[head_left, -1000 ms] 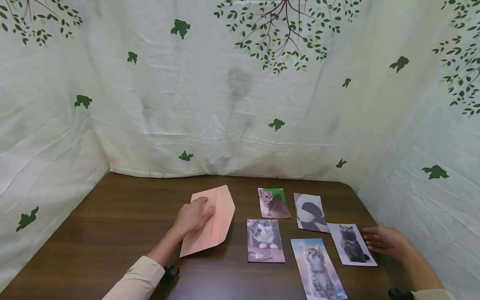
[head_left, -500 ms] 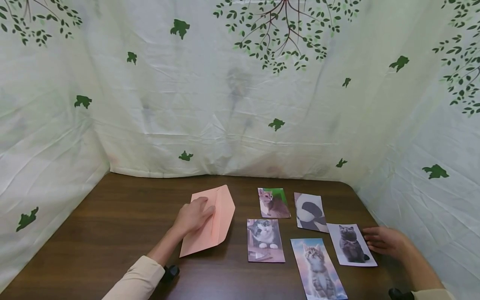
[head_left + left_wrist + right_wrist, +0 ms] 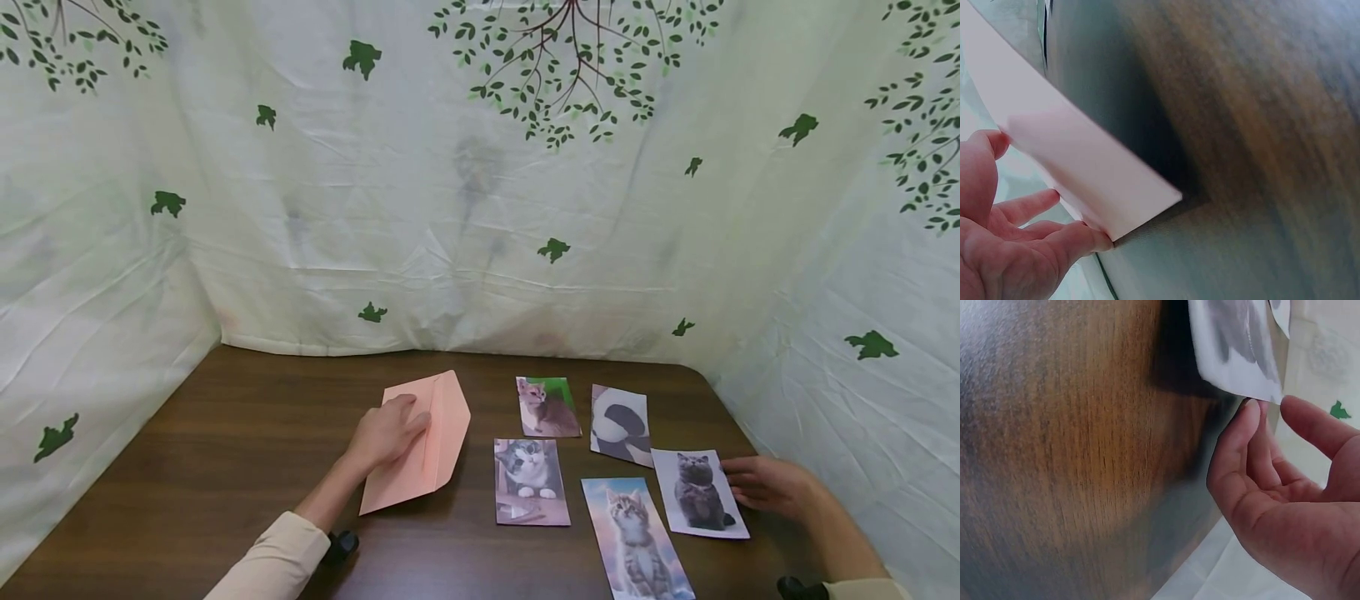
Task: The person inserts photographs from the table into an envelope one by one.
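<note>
My left hand (image 3: 390,432) rests on a pink envelope (image 3: 448,425), its fingers spread over the paper; the envelope's right side is raised above the table. In the left wrist view, the fingertips of my left hand (image 3: 1016,231) touch along the pink paper's edge (image 3: 1097,169). At the right, my right hand (image 3: 772,485) touches the right edge of a dark grey cat picture (image 3: 697,493). The right wrist view has the fingertips and thumb of my right hand (image 3: 1272,469) at the white edge of the picture (image 3: 1229,369), with no clear grip.
Left of the grey cat picture are a green-backed cat picture (image 3: 548,407), a grey-and-white cat picture (image 3: 532,482), a black-and-white picture (image 3: 621,423) and a large tabby kitten picture (image 3: 637,537). A leaf-patterned cloth (image 3: 480,283) hangs around the brown table (image 3: 187,467).
The grey cat picture and my right hand have shifted slightly left. The black-and-white picture has turned a little and moved slightly. My left hand and the envelope stay in place.
</note>
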Available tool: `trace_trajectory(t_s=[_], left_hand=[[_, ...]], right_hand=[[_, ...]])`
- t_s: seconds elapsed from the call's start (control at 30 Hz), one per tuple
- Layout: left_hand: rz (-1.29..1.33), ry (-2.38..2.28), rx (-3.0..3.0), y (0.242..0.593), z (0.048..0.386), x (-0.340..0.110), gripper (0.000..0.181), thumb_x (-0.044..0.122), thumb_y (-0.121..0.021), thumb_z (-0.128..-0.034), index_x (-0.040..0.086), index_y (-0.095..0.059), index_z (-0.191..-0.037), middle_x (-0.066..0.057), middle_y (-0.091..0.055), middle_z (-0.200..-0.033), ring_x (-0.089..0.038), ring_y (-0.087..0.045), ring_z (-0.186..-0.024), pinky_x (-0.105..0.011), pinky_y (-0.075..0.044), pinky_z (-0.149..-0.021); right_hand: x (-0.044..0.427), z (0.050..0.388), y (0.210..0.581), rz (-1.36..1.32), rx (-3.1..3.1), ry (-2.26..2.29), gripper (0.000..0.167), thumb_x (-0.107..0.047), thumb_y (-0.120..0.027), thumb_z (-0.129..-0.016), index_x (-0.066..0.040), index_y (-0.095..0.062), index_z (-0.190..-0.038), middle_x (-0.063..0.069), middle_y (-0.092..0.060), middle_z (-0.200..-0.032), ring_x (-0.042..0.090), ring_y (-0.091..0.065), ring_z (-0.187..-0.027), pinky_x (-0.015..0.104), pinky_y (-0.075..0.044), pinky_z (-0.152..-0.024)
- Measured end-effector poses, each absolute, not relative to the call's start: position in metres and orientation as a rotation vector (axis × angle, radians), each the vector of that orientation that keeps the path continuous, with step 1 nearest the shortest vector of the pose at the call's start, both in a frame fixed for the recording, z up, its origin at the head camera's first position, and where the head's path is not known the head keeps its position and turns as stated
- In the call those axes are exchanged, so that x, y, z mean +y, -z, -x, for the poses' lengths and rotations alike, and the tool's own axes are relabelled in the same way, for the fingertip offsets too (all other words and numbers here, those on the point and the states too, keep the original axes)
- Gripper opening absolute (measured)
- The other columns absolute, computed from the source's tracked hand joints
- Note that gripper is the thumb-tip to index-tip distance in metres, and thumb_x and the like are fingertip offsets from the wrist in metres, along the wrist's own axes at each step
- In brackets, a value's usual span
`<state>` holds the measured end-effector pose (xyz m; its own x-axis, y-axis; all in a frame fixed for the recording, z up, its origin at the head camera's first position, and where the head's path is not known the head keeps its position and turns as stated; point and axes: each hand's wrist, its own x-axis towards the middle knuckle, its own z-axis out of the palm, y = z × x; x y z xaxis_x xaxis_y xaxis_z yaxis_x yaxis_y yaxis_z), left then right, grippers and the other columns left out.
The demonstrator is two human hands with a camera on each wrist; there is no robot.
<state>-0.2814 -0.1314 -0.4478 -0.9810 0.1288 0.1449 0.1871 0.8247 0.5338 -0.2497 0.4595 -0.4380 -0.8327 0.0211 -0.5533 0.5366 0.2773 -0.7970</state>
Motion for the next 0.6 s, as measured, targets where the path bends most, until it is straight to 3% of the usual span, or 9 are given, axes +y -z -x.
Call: trace_trajectory(t_s=[0.4,0.6], left_hand=[[0.243,0.882,-2.91,0.4448,0.2801,-0.13,0.051,0.032,-0.056,-0.0992,-0.004,-0.059,-0.135,-0.023,-0.065,-0.133,-0.049,-0.061,-0.118,-0.056,-0.048,-0.099],[0.241,0.876,-2.914,0.4443,0.2791,-0.1301,0.05,0.031,-0.055,-0.0992,-0.004,-0.059,-0.135,-0.022,-0.065,-0.133,-0.049,-0.061,-0.118,-0.056,-0.048,-0.099]], right_hand=[[0.4621,0.251,0.4406,-0.511,2.125,1.602,0.023,-0.012,-0.056,-0.098,-0.001,-0.076,-0.102,-0.002,-0.072,-0.094,0.011,-0.067,-0.084,0.029,-0.057,-0.078],[0.4605,0.2506,0.4391,-0.506,2.114,1.599,0.022,-0.012,-0.057,-0.097,0.0,-0.075,-0.102,0.0,-0.072,-0.095,0.014,-0.068,-0.087,0.032,-0.058,-0.08]])
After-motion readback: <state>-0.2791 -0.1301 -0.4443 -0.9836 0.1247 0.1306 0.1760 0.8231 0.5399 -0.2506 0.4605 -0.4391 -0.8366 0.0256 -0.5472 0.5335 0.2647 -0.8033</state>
